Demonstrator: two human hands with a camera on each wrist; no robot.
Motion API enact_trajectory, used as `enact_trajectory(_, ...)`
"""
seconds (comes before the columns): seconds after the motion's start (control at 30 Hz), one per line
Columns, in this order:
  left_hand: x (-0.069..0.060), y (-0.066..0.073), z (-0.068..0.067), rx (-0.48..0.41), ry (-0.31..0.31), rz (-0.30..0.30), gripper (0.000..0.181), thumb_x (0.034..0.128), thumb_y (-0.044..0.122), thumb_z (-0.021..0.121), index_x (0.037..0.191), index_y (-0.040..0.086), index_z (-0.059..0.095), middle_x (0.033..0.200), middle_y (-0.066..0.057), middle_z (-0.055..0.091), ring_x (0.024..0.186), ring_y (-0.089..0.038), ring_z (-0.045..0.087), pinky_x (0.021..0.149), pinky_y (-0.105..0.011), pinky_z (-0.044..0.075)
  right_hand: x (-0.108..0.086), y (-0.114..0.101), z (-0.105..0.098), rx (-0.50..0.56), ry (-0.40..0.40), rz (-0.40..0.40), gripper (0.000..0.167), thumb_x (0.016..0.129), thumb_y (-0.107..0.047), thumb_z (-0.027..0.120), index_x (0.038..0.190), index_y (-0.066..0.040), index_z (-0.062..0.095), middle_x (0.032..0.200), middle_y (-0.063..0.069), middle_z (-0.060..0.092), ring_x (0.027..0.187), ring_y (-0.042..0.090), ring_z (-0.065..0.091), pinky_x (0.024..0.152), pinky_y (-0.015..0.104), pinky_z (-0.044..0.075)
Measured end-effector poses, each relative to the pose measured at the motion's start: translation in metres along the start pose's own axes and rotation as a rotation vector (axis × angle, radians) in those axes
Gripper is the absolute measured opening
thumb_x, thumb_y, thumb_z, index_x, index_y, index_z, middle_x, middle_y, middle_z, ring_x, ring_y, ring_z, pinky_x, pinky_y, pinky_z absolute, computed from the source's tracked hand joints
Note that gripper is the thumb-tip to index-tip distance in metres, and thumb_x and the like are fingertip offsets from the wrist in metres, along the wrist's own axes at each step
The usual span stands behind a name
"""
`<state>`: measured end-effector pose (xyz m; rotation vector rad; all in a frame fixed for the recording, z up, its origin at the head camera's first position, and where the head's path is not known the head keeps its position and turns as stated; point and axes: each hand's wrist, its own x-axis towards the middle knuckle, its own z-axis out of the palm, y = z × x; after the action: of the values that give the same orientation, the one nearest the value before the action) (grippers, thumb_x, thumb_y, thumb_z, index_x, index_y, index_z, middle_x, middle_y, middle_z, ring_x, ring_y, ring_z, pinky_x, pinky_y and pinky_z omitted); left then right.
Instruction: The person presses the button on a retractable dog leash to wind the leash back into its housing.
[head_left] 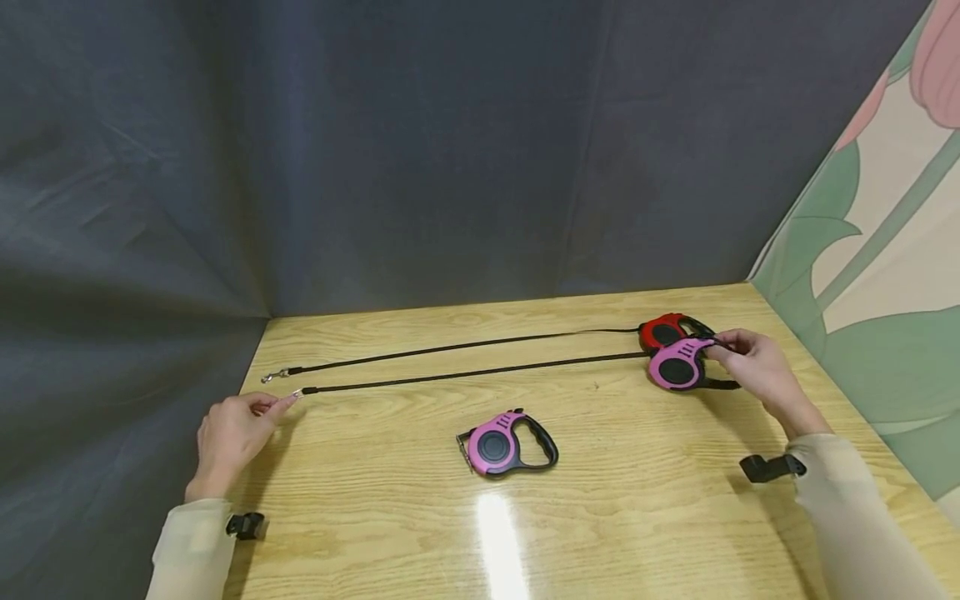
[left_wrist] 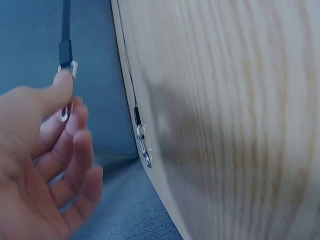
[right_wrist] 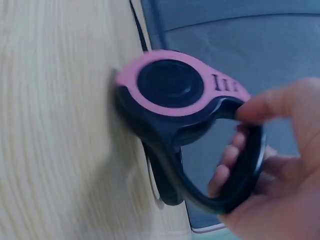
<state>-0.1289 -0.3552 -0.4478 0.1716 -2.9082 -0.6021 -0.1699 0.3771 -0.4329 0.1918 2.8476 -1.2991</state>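
Observation:
My left hand (head_left: 234, 433) pinches the metal clip (left_wrist: 65, 114) of a black leash cord (head_left: 465, 375) between thumb and fingers. That cord runs taut across to a pink and black retractable dog leash (head_left: 677, 370), whose looped handle (right_wrist: 252, 165) my right hand (head_left: 761, 375) grips, holding it tilted above the table. Just behind it lies a red retractable leash (head_left: 663, 333), partly hidden, its cord (head_left: 450, 347) also drawn out to the left. Its metal clip (left_wrist: 143, 147) rests on the wood. A second pink retractable leash (head_left: 492, 447) lies between my hands, cord wound in.
The wooden table (head_left: 360, 517) has a bright light reflection near its front. Dark cloth (head_left: 450, 167) hangs behind and on the left. A flowered panel (head_left: 862, 275) borders the right side. A small black camera mount (head_left: 768, 468) sits on each wrist.

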Motion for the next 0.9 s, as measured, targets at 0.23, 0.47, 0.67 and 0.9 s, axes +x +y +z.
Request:
enact_trajectory(0.23,-0.005,-0.002,0.003,-0.02,-0.015,0.049,0.042,0.102,0.05,0.07,0.101,0.01,0.083,0.067,0.002,0.069,0.053,-0.014,0.048,0.051,-0.03,0.034,-0.001,0.002,0.004,-0.062,0.028,-0.007,0.053,0.102,-0.051,0.068,0.123,-0.003,0.066,0.108,-0.001,0.066,0.09,0.006,0.052,0.07,0.023,0.044)
enact_trajectory(0.47,-0.009,-0.005,0.005,-0.041,0.002,0.055,0.041,0.1008,0.049,0.073,0.103,0.009,0.083,0.077,-0.004,0.076,0.055,-0.012,0.051,0.051,-0.029,0.037,0.001,0.002,0.005,-0.083,0.056,-0.029,0.058,0.105,-0.052,0.063,0.124,0.002,0.066,0.109,0.012,0.067,0.086,0.008,0.052,0.066,0.023,0.044)
enact_trajectory(0.67,-0.01,0.0,0.005,-0.061,0.014,0.076,0.039,0.0992,0.047,0.076,0.103,0.01,0.084,0.08,-0.004,0.078,0.056,-0.011,0.051,0.053,-0.028,0.038,0.002,0.001,0.01,-0.056,0.113,0.027,0.054,0.103,-0.056,0.062,0.114,-0.002,0.062,0.091,-0.002,0.061,0.078,0.007,0.051,0.063,0.028,0.043)
enact_trajectory(0.9,-0.012,0.0,0.003,-0.06,0.031,0.077,0.035,0.0984,0.047,0.077,0.1,0.012,0.084,0.081,-0.002,0.078,0.057,-0.008,0.051,0.055,-0.028,0.039,0.004,-0.001,0.011,-0.017,0.147,0.09,0.057,0.102,-0.062,0.061,0.11,-0.005,0.063,0.084,-0.011,0.059,0.08,0.009,0.049,0.065,0.03,0.042)
